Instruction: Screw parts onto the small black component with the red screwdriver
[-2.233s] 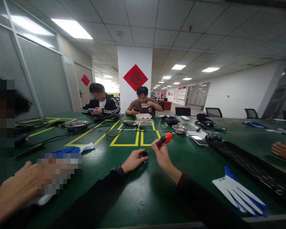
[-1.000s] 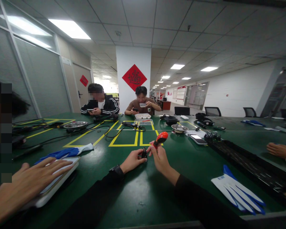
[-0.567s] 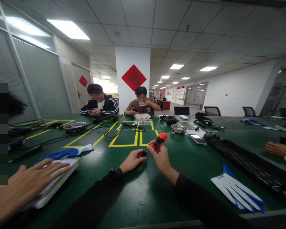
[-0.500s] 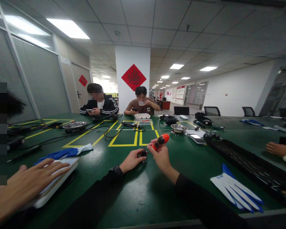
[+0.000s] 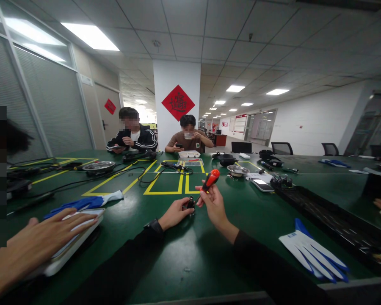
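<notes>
My left hand (image 5: 175, 213) steadies a small black cylindrical part with a metal top (image 5: 191, 203) upright on the green table (image 5: 178, 271), fingers closed round it. Just right of it, my right hand (image 5: 214, 204) grips a red-and-black screwdriver (image 5: 210, 180). Its handle points up and away to the right, and its thin shaft slants down toward the black part. Whether the tip touches the part I cannot make out.
Another person's hand (image 5: 57, 233) rests on a white box (image 5: 79, 237) at left. Blue-and-white gloves (image 5: 314, 250) lie right, beside a long black tray (image 5: 330, 220). A phone (image 5: 262, 184), metal bowls (image 5: 238, 170) and cables (image 5: 142, 176) stand farther back. Two people sit opposite.
The screwdriver's handle has swung to a steeper angle, and my right hand's fingers have opened a little around it. My left hand stays on the black part. A co-worker's hand at right has drawn back.
</notes>
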`<state>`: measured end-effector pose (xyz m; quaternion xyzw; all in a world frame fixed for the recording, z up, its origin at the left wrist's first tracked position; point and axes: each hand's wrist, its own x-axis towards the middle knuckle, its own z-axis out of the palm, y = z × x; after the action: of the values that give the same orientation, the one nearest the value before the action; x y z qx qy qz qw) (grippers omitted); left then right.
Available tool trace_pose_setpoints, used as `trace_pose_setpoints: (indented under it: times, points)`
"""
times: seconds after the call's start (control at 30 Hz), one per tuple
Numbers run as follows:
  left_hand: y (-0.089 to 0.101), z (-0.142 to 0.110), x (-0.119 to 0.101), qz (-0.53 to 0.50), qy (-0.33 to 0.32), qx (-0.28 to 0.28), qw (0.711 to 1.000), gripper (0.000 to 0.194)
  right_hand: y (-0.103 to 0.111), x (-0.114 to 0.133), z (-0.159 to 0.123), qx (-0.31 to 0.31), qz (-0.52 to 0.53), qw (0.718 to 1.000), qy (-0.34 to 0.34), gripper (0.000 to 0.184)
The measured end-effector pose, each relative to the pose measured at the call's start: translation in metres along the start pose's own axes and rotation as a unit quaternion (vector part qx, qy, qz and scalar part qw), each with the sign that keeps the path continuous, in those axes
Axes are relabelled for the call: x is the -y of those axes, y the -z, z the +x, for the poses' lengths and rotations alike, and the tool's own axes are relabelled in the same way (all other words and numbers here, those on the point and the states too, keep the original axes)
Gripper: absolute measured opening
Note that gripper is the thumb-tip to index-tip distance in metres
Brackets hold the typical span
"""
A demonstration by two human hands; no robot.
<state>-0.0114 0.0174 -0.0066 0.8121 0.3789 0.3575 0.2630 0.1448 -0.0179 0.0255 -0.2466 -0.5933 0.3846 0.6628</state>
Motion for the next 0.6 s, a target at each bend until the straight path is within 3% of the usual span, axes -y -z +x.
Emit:
trace_pose_setpoints:
  times: [0.6]
  points:
    - [-0.0028, 0.0006, 0.0041, -0.031, 0.005, 0.016, 0.999, 0.022, 0.0014, -0.0071, 0.0028, -0.029, 0.030, 0.999, -0.013, 0.033]
